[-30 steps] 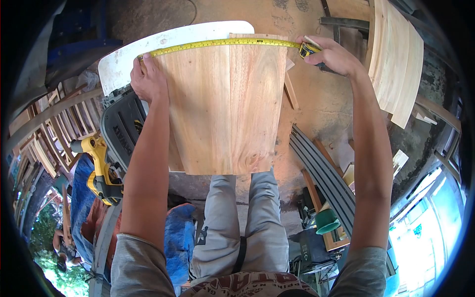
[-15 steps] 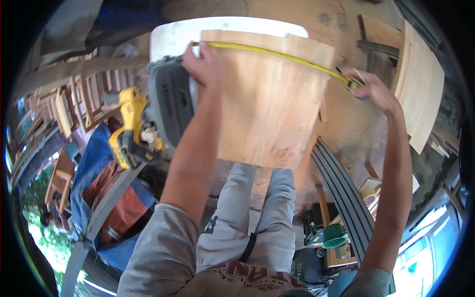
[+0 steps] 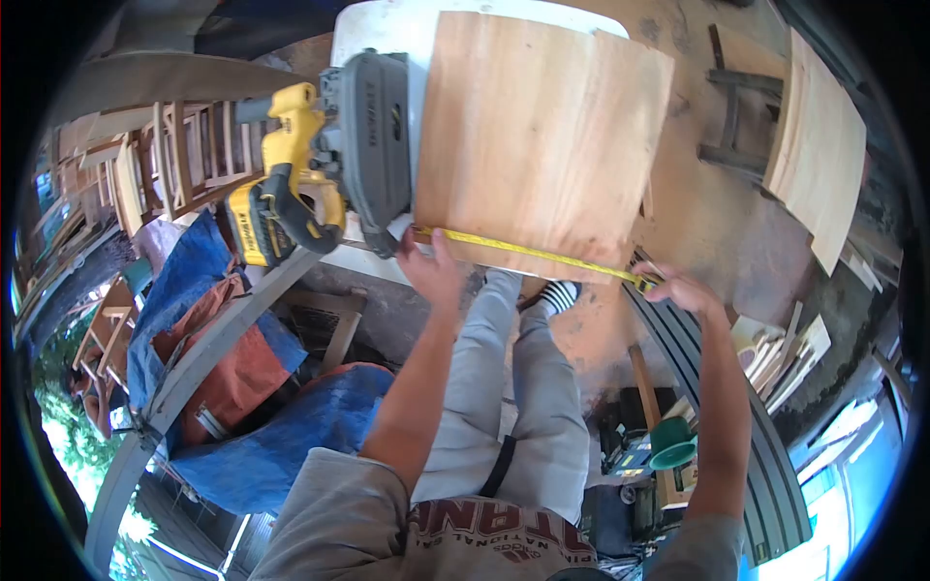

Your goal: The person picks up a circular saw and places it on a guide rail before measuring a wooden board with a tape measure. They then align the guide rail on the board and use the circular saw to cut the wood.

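A yellow tape measure blade [image 3: 528, 252] stretches across the near end of a wide wooden board [image 3: 547, 136]. My left hand [image 3: 433, 271] pinches the blade's hooked end at the board's left edge. Past the near right corner, my right hand [image 3: 686, 289] is closed around the tape measure case [image 3: 643, 282]. The board lies flat on a white table [image 3: 387, 24]. Left of it stands a yellow and black cordless power tool [image 3: 291, 174] with a large grey plate [image 3: 376, 145], close to my left hand.
Grey slatted planks [image 3: 765, 465] run along the right, near a green funnel-like container [image 3: 672, 443]. Pale panels [image 3: 819, 145] lean at far right. A blue tarp [image 3: 291, 455] and a grey beam [image 3: 208, 353] are at left. Another person [image 3: 95, 399] is at far left.
Both hands have brought the stretched tape from the board's far end to its near end. The view has shifted, so the board appears higher and the power tool shows more fully.
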Action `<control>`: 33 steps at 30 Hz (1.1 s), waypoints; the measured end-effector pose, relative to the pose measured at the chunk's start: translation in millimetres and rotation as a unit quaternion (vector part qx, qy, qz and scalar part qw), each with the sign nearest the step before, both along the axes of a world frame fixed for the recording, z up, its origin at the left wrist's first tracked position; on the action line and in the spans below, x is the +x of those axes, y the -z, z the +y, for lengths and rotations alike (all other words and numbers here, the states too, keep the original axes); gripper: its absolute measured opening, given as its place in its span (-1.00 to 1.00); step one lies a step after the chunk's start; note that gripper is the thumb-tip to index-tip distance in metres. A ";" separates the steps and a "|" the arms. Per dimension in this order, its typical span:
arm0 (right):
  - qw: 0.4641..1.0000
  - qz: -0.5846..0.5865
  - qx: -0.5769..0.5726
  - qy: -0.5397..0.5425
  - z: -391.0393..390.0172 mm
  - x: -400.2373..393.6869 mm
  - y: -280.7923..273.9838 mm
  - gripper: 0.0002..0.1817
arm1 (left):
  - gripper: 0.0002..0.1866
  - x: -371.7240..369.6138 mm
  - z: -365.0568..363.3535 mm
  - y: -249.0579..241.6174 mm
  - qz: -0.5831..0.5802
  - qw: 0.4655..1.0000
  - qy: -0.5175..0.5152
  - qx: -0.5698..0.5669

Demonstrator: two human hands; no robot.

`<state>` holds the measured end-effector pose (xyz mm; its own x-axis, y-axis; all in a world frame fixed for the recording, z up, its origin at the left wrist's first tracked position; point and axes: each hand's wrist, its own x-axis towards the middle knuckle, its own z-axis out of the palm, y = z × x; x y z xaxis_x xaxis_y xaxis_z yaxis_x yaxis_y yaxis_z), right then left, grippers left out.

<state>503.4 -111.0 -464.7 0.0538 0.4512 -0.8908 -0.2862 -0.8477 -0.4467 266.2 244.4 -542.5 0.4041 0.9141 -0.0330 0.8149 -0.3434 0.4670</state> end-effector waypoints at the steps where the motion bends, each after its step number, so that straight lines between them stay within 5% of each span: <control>1: 1.000 -0.015 0.009 -0.004 -2.2 -6.3 9.2 -0.43 | -0.37 -2.8 3.3 2.2 -0.010 1.000 0.011 -0.008; 33: 0.974 -0.220 -0.057 0.018 -8.4 -73.9 9.0 -0.35 | -0.30 -21.4 16.9 32.2 -0.025 0.998 0.065 0.002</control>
